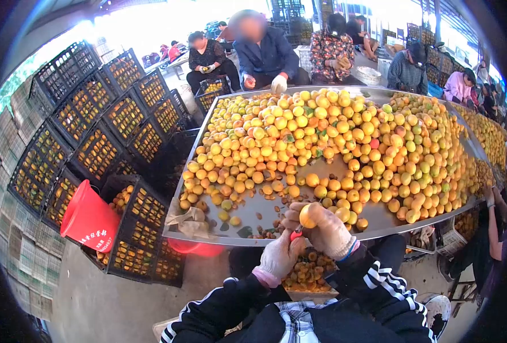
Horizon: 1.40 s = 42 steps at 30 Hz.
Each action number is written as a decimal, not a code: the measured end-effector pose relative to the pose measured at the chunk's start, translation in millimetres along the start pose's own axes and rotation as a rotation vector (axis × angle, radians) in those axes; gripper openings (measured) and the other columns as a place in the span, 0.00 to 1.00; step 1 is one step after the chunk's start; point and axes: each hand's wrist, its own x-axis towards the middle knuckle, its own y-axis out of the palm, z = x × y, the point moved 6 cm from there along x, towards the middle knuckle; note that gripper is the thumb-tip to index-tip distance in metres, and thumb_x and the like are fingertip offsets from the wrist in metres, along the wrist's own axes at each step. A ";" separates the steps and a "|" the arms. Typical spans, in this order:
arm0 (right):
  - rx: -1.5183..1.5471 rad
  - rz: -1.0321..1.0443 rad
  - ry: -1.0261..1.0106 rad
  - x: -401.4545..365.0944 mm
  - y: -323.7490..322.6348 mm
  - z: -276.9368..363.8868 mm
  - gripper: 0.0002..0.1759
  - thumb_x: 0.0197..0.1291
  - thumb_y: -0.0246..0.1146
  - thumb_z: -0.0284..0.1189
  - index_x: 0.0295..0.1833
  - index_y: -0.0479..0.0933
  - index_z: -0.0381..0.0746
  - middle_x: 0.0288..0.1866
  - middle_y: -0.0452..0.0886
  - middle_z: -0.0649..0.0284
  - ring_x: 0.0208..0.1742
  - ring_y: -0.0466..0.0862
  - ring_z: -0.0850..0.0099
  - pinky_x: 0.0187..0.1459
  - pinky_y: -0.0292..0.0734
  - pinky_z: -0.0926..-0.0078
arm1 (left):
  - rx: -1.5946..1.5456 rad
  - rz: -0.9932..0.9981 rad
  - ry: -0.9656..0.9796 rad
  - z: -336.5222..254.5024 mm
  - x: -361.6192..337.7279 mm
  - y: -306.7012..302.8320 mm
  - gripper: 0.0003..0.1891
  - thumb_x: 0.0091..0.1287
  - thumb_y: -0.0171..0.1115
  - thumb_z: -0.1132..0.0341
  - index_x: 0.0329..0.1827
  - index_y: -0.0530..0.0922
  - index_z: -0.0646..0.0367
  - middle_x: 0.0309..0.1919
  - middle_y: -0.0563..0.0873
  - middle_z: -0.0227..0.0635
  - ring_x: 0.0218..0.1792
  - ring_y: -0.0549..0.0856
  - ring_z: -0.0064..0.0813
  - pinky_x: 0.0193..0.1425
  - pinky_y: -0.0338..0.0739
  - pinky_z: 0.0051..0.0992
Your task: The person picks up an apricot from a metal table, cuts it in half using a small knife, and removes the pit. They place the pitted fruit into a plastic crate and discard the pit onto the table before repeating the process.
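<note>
My gloved right hand (332, 233) holds a yellow-orange apricot (307, 217) over the near edge of the metal table. Close against it, my gloved left hand (277, 258) is closed round a small red-handled tool (296, 234), its tip at the underside of the fruit. The tool's working end is hidden between the hands and the apricot. Below both hands, between my knees, sits a container of darker orange apricot pieces (309, 273). A large heap of whole apricots (322, 134) covers much of the tabletop (239, 230) beyond my hands.
Black crates of apricots (96, 151) are stacked at the left, with a tilted red bucket (90, 216) on the nearest. A red basin (196, 247) shows under the table's near left edge. Several people sit around the table, one in a dark blue jacket (267, 57) opposite.
</note>
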 end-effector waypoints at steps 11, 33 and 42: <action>-0.393 -0.245 -0.072 -9.9 -28.1 0.5 0.23 0.61 0.71 0.27 0.58 0.72 0.34 0.53 0.79 0.62 0.54 0.81 0.75 0.58 0.79 0.75 | -0.237 0.329 -0.134 4.1 5.1 10.5 0.21 0.77 0.53 0.53 0.52 0.78 0.65 0.36 0.87 0.46 0.42 0.87 0.39 0.48 0.78 0.34; 0.014 0.005 0.130 -27.7 -64.0 -40.7 0.27 0.74 0.49 0.53 0.60 0.73 0.40 0.55 0.80 0.58 0.55 0.80 0.67 0.59 0.76 0.67 | 0.215 -0.070 0.608 -70.4 24.1 -11.1 0.30 0.56 0.74 0.47 0.54 0.77 0.57 0.28 0.82 0.38 0.28 0.85 0.44 0.29 0.79 0.38; -0.851 0.022 -0.011 -17.7 -76.8 -73.4 0.14 0.72 0.51 0.32 0.58 0.70 0.38 0.52 0.80 0.57 0.57 0.79 0.66 0.59 0.74 0.69 | 0.189 -0.139 0.705 -55.0 24.7 7.9 0.24 0.55 0.74 0.49 0.44 0.80 0.59 0.25 0.82 0.38 0.26 0.85 0.41 0.27 0.78 0.37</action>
